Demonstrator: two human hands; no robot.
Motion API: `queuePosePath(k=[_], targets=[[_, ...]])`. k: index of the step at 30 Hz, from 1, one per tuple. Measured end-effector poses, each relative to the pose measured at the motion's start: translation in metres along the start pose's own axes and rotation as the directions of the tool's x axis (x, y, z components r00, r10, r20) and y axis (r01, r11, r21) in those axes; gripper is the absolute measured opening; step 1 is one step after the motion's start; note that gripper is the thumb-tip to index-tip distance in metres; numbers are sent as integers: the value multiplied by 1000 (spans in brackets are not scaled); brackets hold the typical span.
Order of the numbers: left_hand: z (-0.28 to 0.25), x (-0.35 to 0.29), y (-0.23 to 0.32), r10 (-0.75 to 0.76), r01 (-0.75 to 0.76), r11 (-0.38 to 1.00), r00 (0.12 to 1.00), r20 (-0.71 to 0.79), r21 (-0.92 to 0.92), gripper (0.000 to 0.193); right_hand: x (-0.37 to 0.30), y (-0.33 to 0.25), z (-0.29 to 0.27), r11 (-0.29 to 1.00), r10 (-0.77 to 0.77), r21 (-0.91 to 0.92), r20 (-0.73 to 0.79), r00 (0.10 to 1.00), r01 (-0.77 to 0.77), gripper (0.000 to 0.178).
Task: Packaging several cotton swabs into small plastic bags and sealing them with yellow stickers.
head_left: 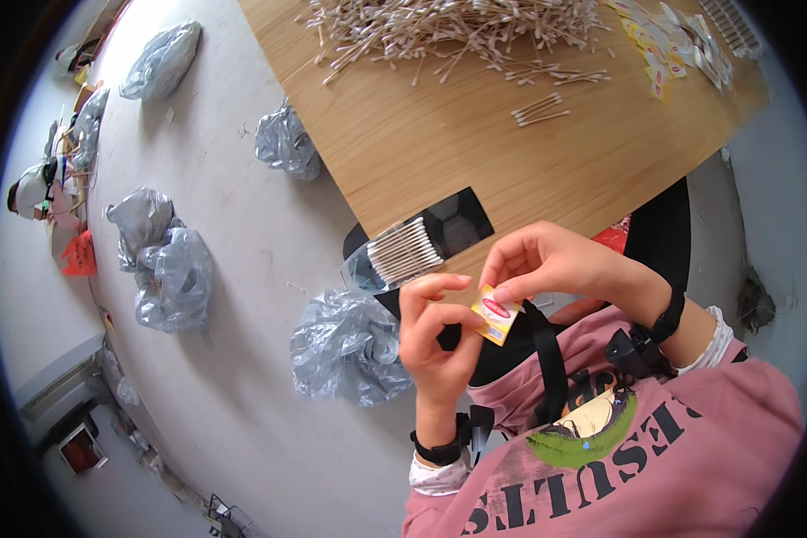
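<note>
Between my two hands is a small yellow-and-white label card (496, 314) with a red oval on it. My right hand (551, 264) pinches its upper edge between thumb and fingers. Thumb and forefinger of my left hand (439, 336) close on its left side, the other fingers curled above. Just beyond my left hand, a clear packet of cotton swabs (405, 253) lies at the table corner, its swabs in a neat row. A dark, glossy flat object (458, 222) lies beside the packet, partly covered by it.
A big heap of loose cotton swabs (457, 31) covers the far part of the wooden table (394, 134). Several swabs (540, 109) lie apart from it. More yellow labels (659, 67) and clear packets (704, 54) are at the far right. Grey plastic bags (350, 345) stand on the floor.
</note>
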State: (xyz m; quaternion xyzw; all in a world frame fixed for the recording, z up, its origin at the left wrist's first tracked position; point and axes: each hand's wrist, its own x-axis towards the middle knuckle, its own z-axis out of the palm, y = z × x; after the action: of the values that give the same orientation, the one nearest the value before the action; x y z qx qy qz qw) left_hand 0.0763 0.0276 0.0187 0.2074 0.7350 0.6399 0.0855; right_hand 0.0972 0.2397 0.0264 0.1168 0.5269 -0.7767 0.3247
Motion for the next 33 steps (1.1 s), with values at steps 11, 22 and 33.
queuePosePath(k=[11, 22, 33], targets=[[-36, 55, -74, -147, 408, 764, 864, -481, 500, 35, 67, 4, 21, 940, -313, -275, -455, 834, 203, 19], [-20, 57, -87, -267, 372, 919, 831, -488, 131, 46, 73, 2, 37, 806, -479, -573, -486, 731, 147, 16], [-19, 57, -87, -273, 369, 923, 826, -492, 107, 45, 84, 8, 40, 755, -566, -634, -499, 657, 168, 14]])
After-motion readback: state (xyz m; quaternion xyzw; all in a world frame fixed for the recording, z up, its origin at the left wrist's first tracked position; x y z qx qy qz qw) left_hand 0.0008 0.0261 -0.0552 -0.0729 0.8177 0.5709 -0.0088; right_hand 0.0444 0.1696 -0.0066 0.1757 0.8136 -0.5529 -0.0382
